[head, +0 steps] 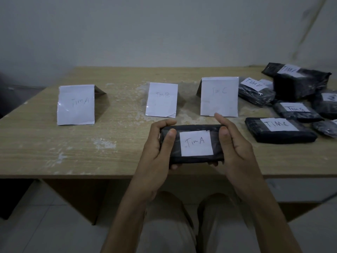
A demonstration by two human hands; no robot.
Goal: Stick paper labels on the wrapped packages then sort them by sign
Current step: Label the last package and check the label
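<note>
The person holds one black wrapped package (216,150) with both hands, low over the near part of the worktop (54,152), close to its front edge. The left hand (156,143) grips the left end: its thumb lies on the top face and its fingers curl round the far edge and under the bottom. The right hand (235,143) grips the right end in the same way, with the thumb on top and fingers showing under the near edge, but its index finger is stretched out forward, off the package. So the package lies between the two hands, its long side running left to right. In the middle of its top face, between the two thumbs, is a white paper label (196,143) with "Tim A" written by hand.

Behind the hands three folded paper signs stand in a row: the Tim A sign (76,105) far to the left, the Tim B sign (162,99) in the middle, and the Tim C sign (219,96) just behind the right index finger. At the right side of the worktop lie the other packages (300,83), black and labelled, some partly on top of each other.
</note>
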